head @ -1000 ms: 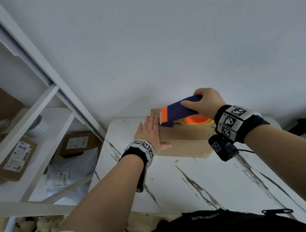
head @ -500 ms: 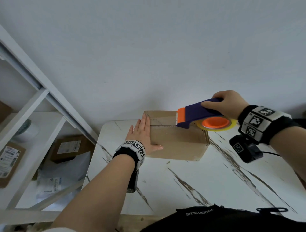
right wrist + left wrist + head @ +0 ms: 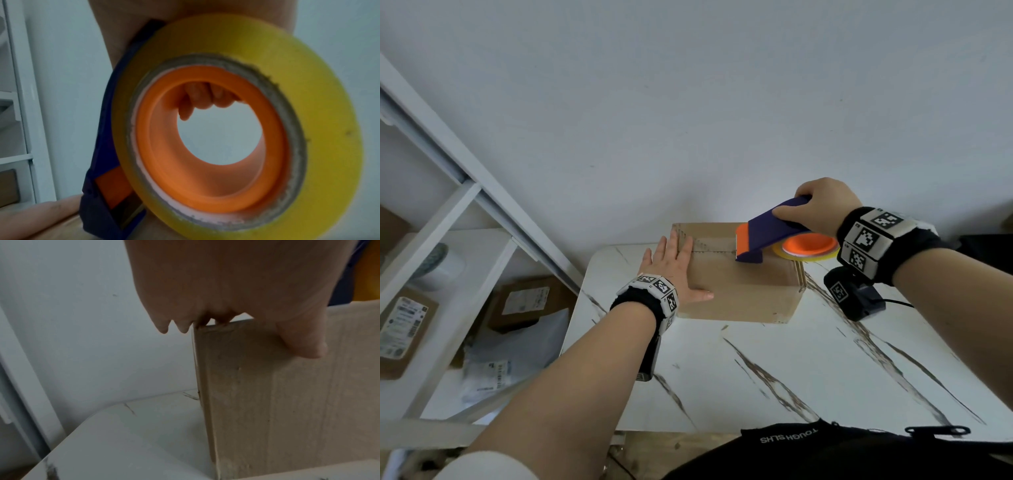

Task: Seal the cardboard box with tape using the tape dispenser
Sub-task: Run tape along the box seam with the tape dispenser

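- A cardboard box sits toward the back of a white marble-patterned counter, near a plain wall, with its top flaps closed.
- Our left hand lies flat on the box's left end, fingers straight and together and the thumb out along the near side. We judge this is to pin the flaps and keep the box from sliding while tape runs across it.
- The left wrist view shows the same: fingertips reach past the far left corner and the thumb presses on the cardboard.
- Our right hand wraps around the dark blue handle of a tape dispenser. The fingers curl through the centre of the roll, as the right wrist view shows.
- The dispenser's orange front edge meets the box top over the centre seam, right of the middle. It is tilted nose-down, likely so the tape is pressed onto the cardboard as it pays out.
- The yellow roll of tape on its orange hub hangs past the box's right end.
- A glossy band seems to lie along the seam between the dispenser and our left hand; we cannot be sure it is tape.
- We judge the seam is part covered, with the right end and the cut still to do.
- To the left stands a white shelf holding labelled parcels.
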Available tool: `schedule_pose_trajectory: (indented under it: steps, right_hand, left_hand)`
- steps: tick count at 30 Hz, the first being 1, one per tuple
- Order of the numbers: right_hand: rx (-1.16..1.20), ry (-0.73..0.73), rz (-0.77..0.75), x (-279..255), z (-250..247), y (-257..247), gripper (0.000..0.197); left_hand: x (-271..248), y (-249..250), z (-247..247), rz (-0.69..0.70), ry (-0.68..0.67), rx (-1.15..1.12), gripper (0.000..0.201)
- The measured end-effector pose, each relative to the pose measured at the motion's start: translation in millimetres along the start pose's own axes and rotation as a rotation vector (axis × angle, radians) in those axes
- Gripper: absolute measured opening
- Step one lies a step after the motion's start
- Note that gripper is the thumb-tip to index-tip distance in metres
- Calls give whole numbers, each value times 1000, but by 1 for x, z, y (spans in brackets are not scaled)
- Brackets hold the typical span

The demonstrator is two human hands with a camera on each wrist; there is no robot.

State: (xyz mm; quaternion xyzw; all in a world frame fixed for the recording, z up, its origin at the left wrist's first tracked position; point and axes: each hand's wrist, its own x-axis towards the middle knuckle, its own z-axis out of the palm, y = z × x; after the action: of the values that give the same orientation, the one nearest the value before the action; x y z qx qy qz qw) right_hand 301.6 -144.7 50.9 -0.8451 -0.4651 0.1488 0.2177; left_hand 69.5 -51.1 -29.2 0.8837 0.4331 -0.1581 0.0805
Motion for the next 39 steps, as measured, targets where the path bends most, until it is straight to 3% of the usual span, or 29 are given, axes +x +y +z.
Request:
schedule_pose_trajectory:
  steps: [15, 21, 27, 32, 34, 37, 39]
  right_hand:
    - [-5, 10, 23, -2, 3, 2, 31]
    - [8, 25, 4, -1, 6, 2, 31]
    - [260, 172, 6, -3, 9, 9, 32]
    - [390, 123, -1, -4, 4, 18, 26]
    - [352, 50, -25, -6, 4, 23, 37]
    - [129, -61, -125, -10, 4, 25, 74]
    - [76, -68, -181, -10, 2, 25, 73]
  left_hand:
    - [0, 38, 7, 153, 66, -22, 98]
    - [3, 53, 9, 209, 75, -8, 101]
    - [5, 59, 11, 167, 116, -9, 100]
    - [7, 73, 13, 130, 217, -86, 106]
    - [10, 74, 14, 135, 222, -63, 111]
    - [14, 71, 14, 136, 191, -29, 114]
    - [15, 70, 13, 141, 173, -16, 113]
